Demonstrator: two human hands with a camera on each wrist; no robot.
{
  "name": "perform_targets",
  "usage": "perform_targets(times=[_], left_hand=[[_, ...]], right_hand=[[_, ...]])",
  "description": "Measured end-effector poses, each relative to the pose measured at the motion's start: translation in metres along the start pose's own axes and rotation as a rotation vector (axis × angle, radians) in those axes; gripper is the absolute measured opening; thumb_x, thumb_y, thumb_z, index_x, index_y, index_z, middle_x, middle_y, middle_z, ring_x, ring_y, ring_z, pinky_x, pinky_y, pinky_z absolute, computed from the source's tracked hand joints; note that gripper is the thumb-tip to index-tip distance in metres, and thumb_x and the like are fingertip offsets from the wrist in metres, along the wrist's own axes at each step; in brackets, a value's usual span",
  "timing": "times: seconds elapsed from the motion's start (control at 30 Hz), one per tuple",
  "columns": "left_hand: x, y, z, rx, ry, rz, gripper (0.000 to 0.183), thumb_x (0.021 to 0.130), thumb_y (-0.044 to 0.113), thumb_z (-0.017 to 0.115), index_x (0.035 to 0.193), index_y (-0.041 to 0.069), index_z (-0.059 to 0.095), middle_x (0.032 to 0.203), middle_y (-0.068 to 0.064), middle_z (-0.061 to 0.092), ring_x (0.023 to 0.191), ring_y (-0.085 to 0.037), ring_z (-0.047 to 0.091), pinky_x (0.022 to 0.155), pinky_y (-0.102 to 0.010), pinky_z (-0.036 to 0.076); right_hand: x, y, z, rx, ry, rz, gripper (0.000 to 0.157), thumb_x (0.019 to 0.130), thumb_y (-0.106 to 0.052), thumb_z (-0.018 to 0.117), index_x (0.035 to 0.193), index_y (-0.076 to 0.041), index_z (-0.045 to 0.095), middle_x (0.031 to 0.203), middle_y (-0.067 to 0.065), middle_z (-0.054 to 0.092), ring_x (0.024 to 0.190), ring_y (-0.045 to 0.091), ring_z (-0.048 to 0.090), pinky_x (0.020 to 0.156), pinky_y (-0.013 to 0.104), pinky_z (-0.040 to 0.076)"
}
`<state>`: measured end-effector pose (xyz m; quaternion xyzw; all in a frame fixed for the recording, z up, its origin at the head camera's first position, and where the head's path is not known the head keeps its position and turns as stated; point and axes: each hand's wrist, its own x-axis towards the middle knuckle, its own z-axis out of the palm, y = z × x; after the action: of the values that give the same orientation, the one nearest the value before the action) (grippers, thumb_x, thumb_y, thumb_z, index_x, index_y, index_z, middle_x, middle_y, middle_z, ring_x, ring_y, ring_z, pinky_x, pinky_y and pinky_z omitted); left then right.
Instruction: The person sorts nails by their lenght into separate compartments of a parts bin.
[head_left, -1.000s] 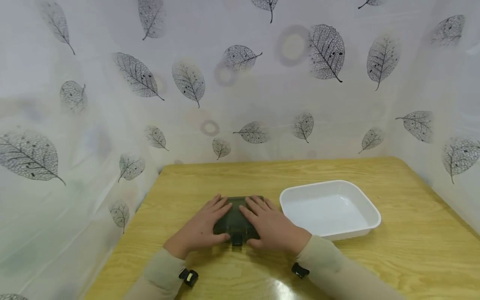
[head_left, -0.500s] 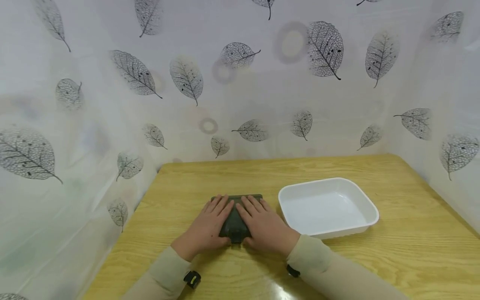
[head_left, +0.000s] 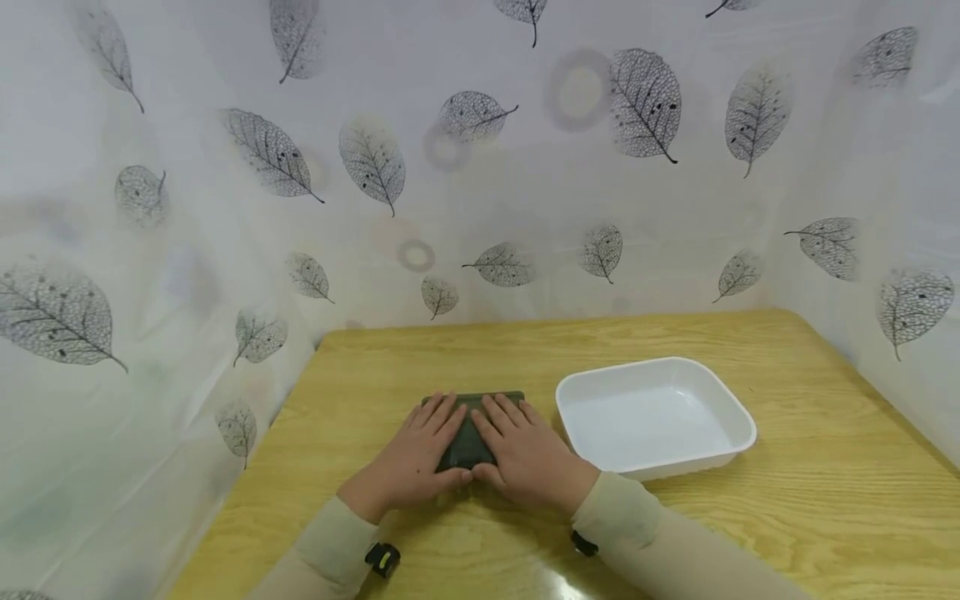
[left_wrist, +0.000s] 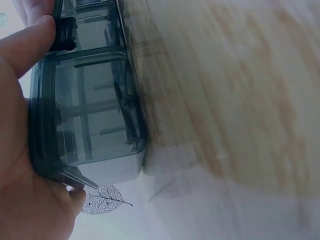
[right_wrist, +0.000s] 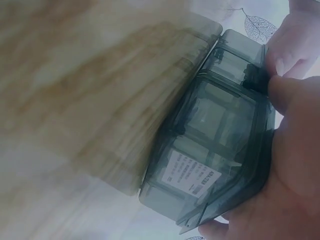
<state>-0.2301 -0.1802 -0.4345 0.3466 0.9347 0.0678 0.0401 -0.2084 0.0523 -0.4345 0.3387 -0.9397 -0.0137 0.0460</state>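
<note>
A dark, see-through plastic parts box with inner compartments lies on the table under both hands. My left hand rests on the left half of its lid, fingers straight and pointing away. On the right half lies my right hand, also with fingers stretched out. The two thumbs meet at the front edge. In the left wrist view the thumb touches a black latch, and a dark screw shows through the wall. A white printed label is on the box in the right wrist view.
A shallow white plastic tray stands just right of the right hand. The wooden table is bounded at the back and sides by a whitish leaf-print curtain. Each wrist wears a small black device.
Both hands have slid closer together on the lid. The thumbs have come together over the front latch, which was visible between them earlier and is now covered in the head view.
</note>
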Motion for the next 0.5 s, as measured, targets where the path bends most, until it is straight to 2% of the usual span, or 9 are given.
perform_targets(times=[0.3,0.5], left_hand=[[0.000,-0.001,-0.001,-0.035,-0.015,-0.008,0.090,0.099,0.069,0.038,0.163,0.011,0.013,0.168,-0.010,0.001,0.154,-0.032,0.000,0.120,-0.056,0.007],[0.001,0.002,-0.002,-0.067,0.003,-0.016,0.094,0.096,0.068,0.051,0.163,0.012,0.017,0.168,-0.011,0.006,0.154,-0.034,0.004,0.119,-0.059,0.011]], right_hand=[[0.002,0.000,0.003,0.035,-0.013,0.018,0.069,0.108,-0.054,0.032,0.161,-0.010,0.027,0.165,0.017,0.020,0.152,0.033,0.017,0.118,0.055,0.022],[-0.001,0.013,-0.001,0.154,-0.005,0.002,0.069,0.106,-0.055,0.038,0.160,-0.013,0.032,0.165,0.014,0.022,0.152,0.031,0.016,0.119,0.051,0.022]])
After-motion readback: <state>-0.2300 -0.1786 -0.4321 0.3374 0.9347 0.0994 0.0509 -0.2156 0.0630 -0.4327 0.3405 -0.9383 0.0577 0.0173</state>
